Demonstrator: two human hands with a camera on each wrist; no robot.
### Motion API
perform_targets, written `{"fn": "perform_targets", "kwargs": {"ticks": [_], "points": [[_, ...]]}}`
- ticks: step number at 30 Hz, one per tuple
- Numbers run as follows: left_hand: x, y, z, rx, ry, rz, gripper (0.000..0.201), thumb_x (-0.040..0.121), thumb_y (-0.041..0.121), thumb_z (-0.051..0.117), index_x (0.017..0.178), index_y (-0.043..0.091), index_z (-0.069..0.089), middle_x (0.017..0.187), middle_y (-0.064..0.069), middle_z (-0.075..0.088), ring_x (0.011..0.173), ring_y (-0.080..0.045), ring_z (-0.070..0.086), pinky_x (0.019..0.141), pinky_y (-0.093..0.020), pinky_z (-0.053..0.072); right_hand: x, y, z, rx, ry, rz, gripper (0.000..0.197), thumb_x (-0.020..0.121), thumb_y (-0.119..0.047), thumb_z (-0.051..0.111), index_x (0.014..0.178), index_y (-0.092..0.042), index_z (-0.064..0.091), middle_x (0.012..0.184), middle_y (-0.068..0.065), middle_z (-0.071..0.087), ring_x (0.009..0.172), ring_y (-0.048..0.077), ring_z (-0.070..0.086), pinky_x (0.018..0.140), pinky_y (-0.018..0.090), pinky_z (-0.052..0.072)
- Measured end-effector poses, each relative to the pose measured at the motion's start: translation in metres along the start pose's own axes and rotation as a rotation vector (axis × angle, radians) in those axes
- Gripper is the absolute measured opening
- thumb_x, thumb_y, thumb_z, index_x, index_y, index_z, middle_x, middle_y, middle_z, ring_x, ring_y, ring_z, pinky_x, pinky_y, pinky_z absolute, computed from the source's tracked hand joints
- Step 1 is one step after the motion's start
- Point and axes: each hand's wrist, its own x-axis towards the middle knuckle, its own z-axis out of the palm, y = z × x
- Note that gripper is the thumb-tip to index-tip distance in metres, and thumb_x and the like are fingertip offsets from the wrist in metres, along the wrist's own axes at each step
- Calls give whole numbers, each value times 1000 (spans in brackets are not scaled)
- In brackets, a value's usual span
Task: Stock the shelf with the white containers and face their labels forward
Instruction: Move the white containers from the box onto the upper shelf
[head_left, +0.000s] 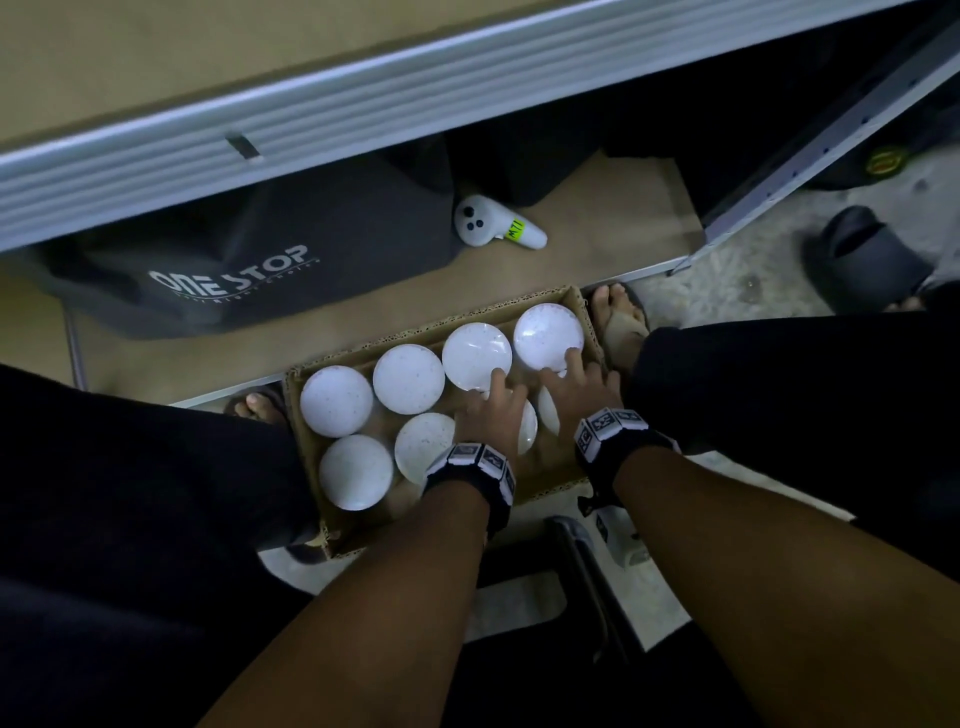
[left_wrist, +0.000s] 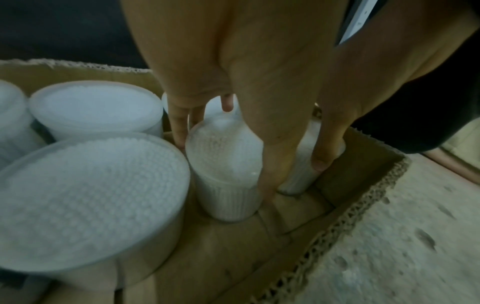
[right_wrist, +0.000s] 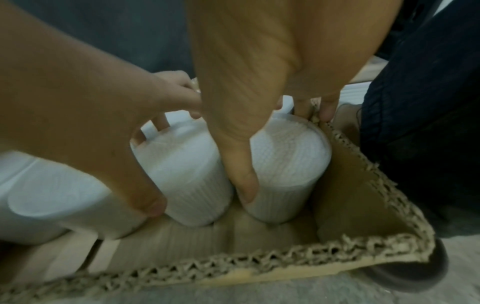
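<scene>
A cardboard box (head_left: 306, 447) on the floor between my feet holds several white round containers (head_left: 409, 379), seen from above by their lids. My left hand (head_left: 493, 410) reaches into the near right part of the box and grips one container (left_wrist: 228, 197), thumb on one side and fingers on the far side. Beside it, my right hand (head_left: 576, 384) grips the neighbouring container (right_wrist: 285, 185) by the box's right wall, with its thumb (right_wrist: 244, 185) down between the two containers. Both containers stand on the box floor. No labels show.
A grey metal shelf edge (head_left: 311, 130) runs across above. Under it, the brown lower shelf board (head_left: 623, 208) carries a dark "ONE STOP" bag (head_left: 260, 260) and a white controller (head_left: 493, 223). A dark slipper (head_left: 872, 260) lies on the floor at the right.
</scene>
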Motion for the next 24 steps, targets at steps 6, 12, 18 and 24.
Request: {"fn": "perform_targets", "kwargs": {"ticks": [6, 12, 18, 24], "points": [[-10, -8, -24, -40, -83, 64, 81, 67, 33, 78, 135, 24, 35, 129, -7, 38, 114, -38, 50, 89, -45, 48, -19, -4, -21, -40, -31, -32, 66, 78, -35, 68, 135, -29, 34, 142, 11, 22, 126, 41, 37, 96, 52, 39], [-27, -16, -70, -84, -167, 43, 95, 64, 37, 79, 141, 28, 24, 139, -3, 27, 124, -37, 41, 97, -48, 44, -47, -6, -70, -51, -42, -93, 76, 75, -36, 65, 140, -30, 25, 153, 12, 4, 139, 43, 15, 105, 57, 34], [-53, -20, -123, -93, -41, 46, 79, 58, 38, 80, 125, 22, 42, 127, -5, 44, 112, -27, 53, 84, -37, 46, -79, -20, -125, -69, 94, -116, 72, 55, -48, 71, 117, -36, 37, 126, 3, 29, 116, 39, 42, 96, 56, 40], [-96, -27, -188, -101, 107, 22, 84, 58, 38, 81, 130, 24, 39, 125, -5, 35, 115, -35, 45, 89, -45, 49, -121, -32, -181, 16, 237, -205, 90, 52, -46, 80, 131, -38, 36, 128, 2, 31, 117, 35, 40, 94, 49, 46]]}}
